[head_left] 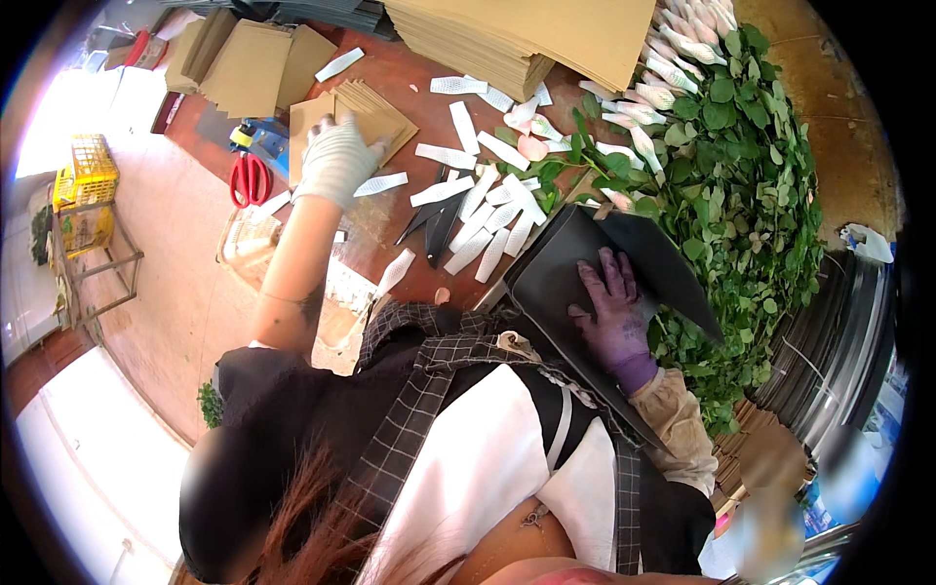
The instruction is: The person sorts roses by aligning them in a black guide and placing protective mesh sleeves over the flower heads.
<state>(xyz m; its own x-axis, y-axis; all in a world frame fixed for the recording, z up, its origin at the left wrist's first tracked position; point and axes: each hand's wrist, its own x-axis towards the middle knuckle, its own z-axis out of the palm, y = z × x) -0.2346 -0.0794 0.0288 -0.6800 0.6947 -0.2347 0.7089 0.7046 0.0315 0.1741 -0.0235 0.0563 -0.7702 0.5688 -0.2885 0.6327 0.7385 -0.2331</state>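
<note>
Fingers of the left hand (336, 156), in a white glove, spread flat on a small stack of brown cardboard sheets (375, 112) near the table's far edge. Right hand (612, 317), purple-gloved, presses open-palmed on one black sheet (561, 268). White paper strips (487, 205) lie scattered between; red scissors (251, 178) lie at the left edge.

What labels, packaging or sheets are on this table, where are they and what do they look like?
White strips: scattered mid-table, narrow, patterned.
Brown sheets: small fanned stack under the left hand.
Tall brown stack: table's far edge.
Black sheet: folded, under the right hand.
</note>
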